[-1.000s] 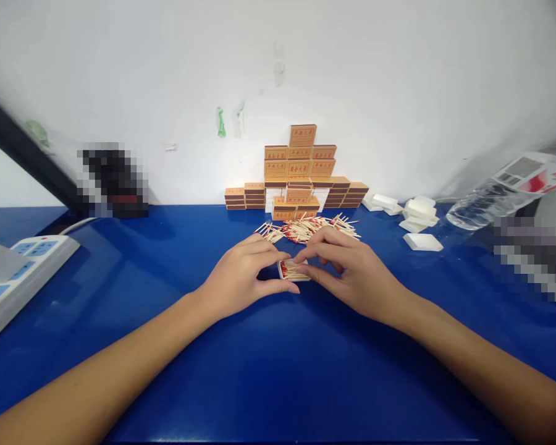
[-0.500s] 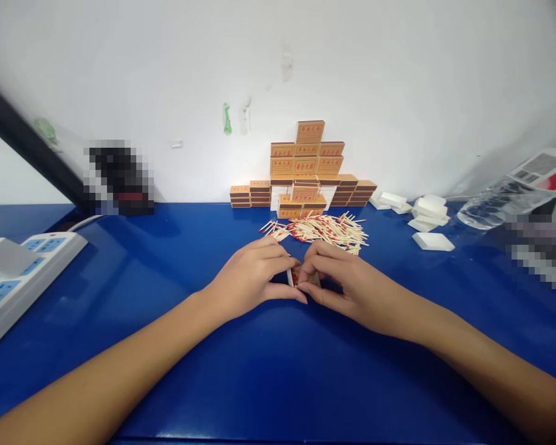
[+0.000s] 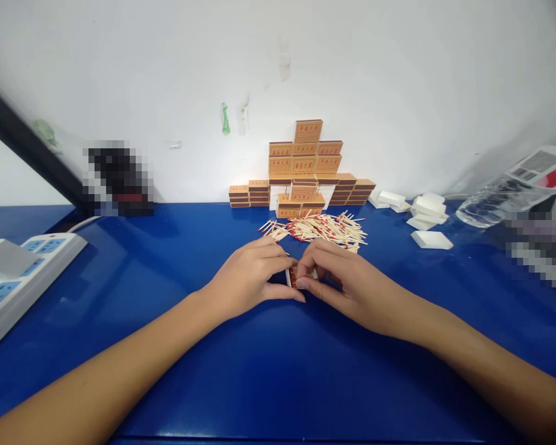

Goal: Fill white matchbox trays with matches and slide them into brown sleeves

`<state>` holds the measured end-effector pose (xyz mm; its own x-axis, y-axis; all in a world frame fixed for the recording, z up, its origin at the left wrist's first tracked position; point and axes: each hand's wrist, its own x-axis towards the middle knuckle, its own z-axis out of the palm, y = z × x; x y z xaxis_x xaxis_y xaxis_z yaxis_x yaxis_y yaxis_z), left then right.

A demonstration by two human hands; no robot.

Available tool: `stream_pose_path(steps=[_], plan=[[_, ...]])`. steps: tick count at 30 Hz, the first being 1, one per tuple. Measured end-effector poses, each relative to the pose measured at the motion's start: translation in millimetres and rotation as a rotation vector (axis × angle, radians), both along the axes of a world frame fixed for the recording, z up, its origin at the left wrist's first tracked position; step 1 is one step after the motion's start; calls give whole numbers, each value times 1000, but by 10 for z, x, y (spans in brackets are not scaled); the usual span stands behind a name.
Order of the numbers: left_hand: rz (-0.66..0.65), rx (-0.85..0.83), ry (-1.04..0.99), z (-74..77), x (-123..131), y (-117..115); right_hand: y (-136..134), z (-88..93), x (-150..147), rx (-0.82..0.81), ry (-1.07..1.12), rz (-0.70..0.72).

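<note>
A small white matchbox tray (image 3: 288,278) with red-tipped matches inside lies on the blue table, between my two hands. My left hand (image 3: 248,278) grips its left end, thumb along the near side and fingers along the far side. Over the tray, my right hand (image 3: 336,275) has thumb and forefinger pinched together at the matches; what is between the fingertips is too small to make out. My right fingers hide much of the tray. Just beyond the hands spreads a loose pile of red-headed matches (image 3: 328,228).
Orange matchboxes (image 3: 304,165) are stacked against the wall behind the pile. White empty trays (image 3: 432,240) lie at the right, near a clear plastic bottle (image 3: 495,194). A power strip (image 3: 41,259) sits on the left of the blue table (image 3: 278,377).
My right fingertips have lifted slightly from the tray's near edge, and more red match heads show. My left hand keeps its hold. The whole view has shifted a little.
</note>
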<state>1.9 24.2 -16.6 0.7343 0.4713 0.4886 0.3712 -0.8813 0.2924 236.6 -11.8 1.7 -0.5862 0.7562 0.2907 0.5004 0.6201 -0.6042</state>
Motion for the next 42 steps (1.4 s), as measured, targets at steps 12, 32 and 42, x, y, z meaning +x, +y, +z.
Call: stream_pose_path(steps=[12,32,42], plan=[[77,-78,-103,17,24,-17,33,73,-7,-24,369,-312],[140,-13,-141,12,7,0,366,4,392,254,-12,-601],[52,-98,-99,35,33,-48,411,-158,414,269,-190,-497]])
